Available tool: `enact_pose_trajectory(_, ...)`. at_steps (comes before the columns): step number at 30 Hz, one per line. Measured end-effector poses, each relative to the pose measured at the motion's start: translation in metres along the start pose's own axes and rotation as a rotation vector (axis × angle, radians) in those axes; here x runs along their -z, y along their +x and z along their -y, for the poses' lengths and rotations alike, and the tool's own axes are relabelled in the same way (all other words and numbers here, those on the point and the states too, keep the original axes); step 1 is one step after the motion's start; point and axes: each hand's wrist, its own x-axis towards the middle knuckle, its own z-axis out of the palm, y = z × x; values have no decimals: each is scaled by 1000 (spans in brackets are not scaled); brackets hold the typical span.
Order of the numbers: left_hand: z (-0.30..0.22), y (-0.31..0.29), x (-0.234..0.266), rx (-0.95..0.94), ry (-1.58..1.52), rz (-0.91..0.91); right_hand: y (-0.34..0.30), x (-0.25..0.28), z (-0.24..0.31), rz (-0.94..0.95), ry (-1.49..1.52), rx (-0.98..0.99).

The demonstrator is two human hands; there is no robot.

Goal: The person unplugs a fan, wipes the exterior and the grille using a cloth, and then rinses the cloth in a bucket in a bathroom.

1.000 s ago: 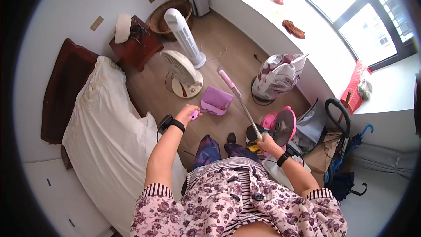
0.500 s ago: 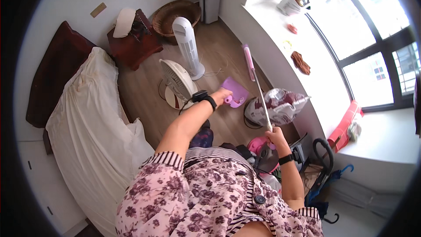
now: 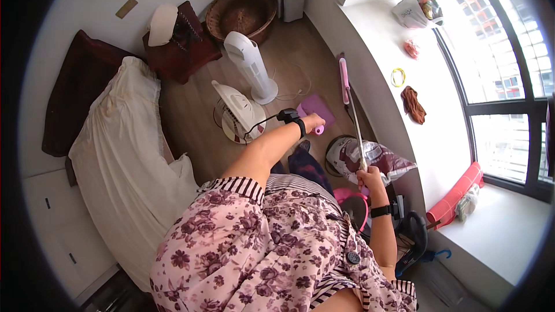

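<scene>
My left hand (image 3: pixel 313 123) is closed round the handle of a purple dustpan (image 3: pixel 317 108), held low over the wooden floor. Its pan opens away from me. My right hand (image 3: pixel 371 178) grips the pale stick of a broom (image 3: pixel 356 124). The pink broom head lies at the far end, close to the wall below the window ledge. Between the stick and that wall stands a bin with a white and maroon plastic bag (image 3: pixel 378 159), partly behind the stick. Both wrists carry black bands with small devices.
A white tower fan (image 3: pixel 252 69) and a cream fan (image 3: pixel 238 117) stand left of the dustpan, a cord trailing near them. A white-covered bed (image 3: pixel 121 167) fills the left. Behind are a wooden tub (image 3: pixel 245 14) and red-brown cabinet (image 3: pixel 179 52). The ledge holds a brown cloth (image 3: pixel 413 105).
My view has shifted, and one foot has come forward below the dustpan. Both hands keep their hold; the dustpan and broom appear slightly farther right in the picture.
</scene>
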Motion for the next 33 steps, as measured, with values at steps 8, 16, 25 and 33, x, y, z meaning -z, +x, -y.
enact_pose_trajectory(8,0,-18,-11,40,-21,88,0,10,-14,3,12,0)
enact_pose_trajectory(16,-36,-112,74,-763,923,-78,-16,19,-55,-28,-13,-14)
enact_pose_trajectory(25,-46,-156,204,-616,1790,-447,-26,21,-77,-52,66,-117)
enact_pose_trajectory(33,-68,-112,212,-560,1860,-172,5,37,-74,-34,19,-126)
